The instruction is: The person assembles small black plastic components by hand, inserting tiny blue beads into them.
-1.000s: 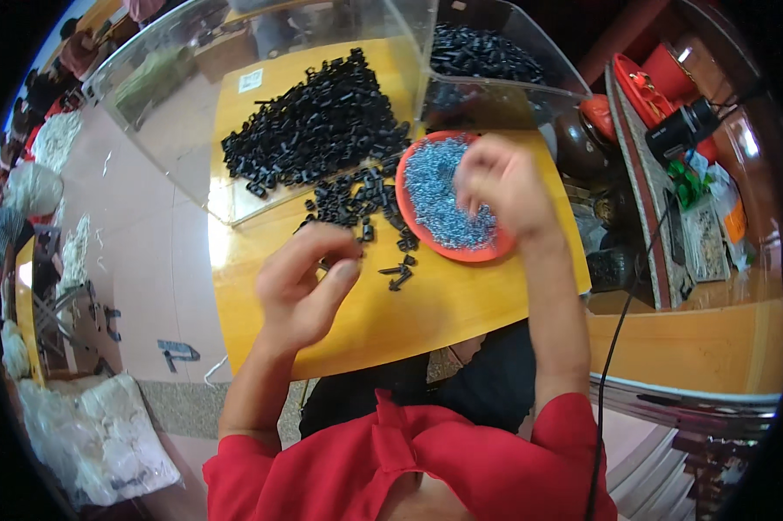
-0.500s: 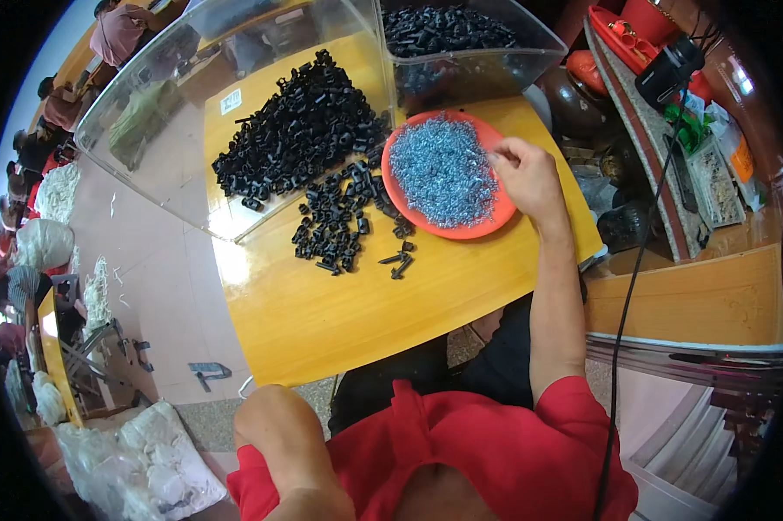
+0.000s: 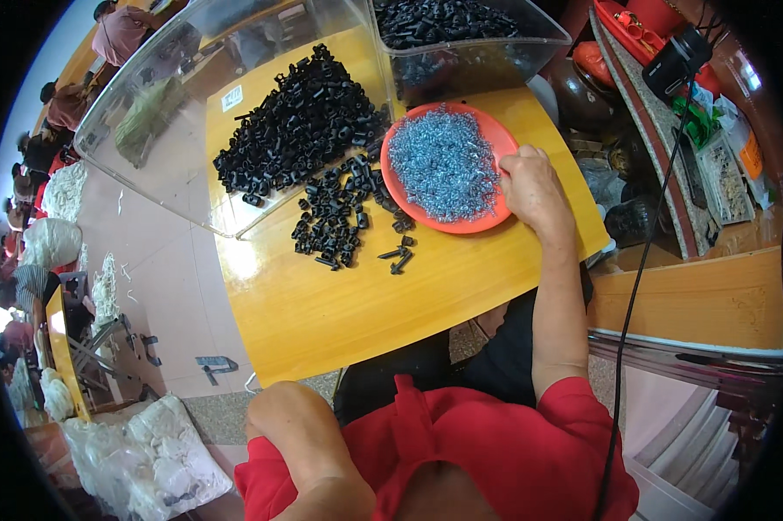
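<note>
My right hand (image 3: 534, 187) is at the right side of a round red-orange plate (image 3: 493, 130), fingers curled in and thumb side over the rim. Its fingertips look pinched together, and whatever they hold is too small or hidden to make out. The plate carries a heap of tiny silvery-blue metal pieces, like small screws (image 3: 442, 165). Left of it lies a large pile of small black plastic parts (image 3: 300, 122), with a looser cluster (image 3: 330, 221) in front. A few long black plastic pieces (image 3: 397, 257) lie apart near the plate. My left arm (image 3: 300, 430) is bent, its hand out of view.
The pile reaches into a clear plastic bin (image 3: 170, 187) lying on the yellow table (image 3: 365, 313). Another clear bin (image 3: 469, 61) with black parts stands behind the plate. A black cable (image 3: 639, 286) hangs at the right, near a cluttered shelf (image 3: 643, 148). People sit far left.
My right hand has shifted slightly right along the plate's edge, and its fingers have curled in more. The view has moved a little.
</note>
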Demonstrator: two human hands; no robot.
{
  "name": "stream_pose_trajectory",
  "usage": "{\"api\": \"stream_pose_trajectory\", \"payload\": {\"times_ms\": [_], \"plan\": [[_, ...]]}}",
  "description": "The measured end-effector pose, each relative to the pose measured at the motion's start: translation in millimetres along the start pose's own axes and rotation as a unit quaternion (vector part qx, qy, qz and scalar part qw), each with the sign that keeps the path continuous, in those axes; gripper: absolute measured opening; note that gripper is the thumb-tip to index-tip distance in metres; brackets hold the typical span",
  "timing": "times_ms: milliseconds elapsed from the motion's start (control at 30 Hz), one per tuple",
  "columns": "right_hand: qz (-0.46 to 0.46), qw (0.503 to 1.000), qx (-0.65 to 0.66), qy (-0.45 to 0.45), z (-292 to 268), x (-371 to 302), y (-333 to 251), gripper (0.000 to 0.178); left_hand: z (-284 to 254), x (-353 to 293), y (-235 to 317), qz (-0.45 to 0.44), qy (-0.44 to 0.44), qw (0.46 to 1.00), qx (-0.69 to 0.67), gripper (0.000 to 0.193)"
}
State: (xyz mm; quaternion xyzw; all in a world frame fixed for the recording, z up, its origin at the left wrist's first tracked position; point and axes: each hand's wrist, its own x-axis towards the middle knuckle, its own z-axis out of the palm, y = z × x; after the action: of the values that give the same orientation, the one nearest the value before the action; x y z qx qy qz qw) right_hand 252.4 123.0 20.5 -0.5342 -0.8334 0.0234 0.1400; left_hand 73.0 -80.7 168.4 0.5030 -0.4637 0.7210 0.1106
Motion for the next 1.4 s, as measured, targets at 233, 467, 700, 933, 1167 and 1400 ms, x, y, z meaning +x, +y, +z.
{"api": "stream_pose_trajectory", "payload": {"times_ms": [233,467,700,933,1167,1400], "plan": [[0.017,1.0,-0.022,-0.011,7.3,1.3,-8.0,0.015,13.9,4.3,23.8,-0.142,0.031,0.903,0.405,0.005],[0.031,0.999,0.005,0.023,5.5,-0.1,-11.4,0.015,-6.4,6.3,43.4,-0.538,-0.116,0.57,0.61,0.012],[0.011,0.994,0.104,0.026,-0.3,2.1,-11.5,0.016,-137.4,-103.0,86.7,-0.587,-0.324,0.339,0.66,0.01],[0.038,0.905,0.424,-0.003,-4.4,0.7,-14.1,0.009,-149.3,-130.2,77.8,-0.612,-0.392,0.273,0.63,0.013],[0.037,0.861,0.507,-0.031,3.6,3.9,-10.7,0.007,-153.3,-133.6,79.8,-0.602,-0.353,0.325,0.639,0.007],[0.069,0.828,0.553,-0.071,1.7,2.1,-18.8,0.005,-122.2,-106.2,92.4,-0.718,0.178,0.406,0.536,0.013]]}}
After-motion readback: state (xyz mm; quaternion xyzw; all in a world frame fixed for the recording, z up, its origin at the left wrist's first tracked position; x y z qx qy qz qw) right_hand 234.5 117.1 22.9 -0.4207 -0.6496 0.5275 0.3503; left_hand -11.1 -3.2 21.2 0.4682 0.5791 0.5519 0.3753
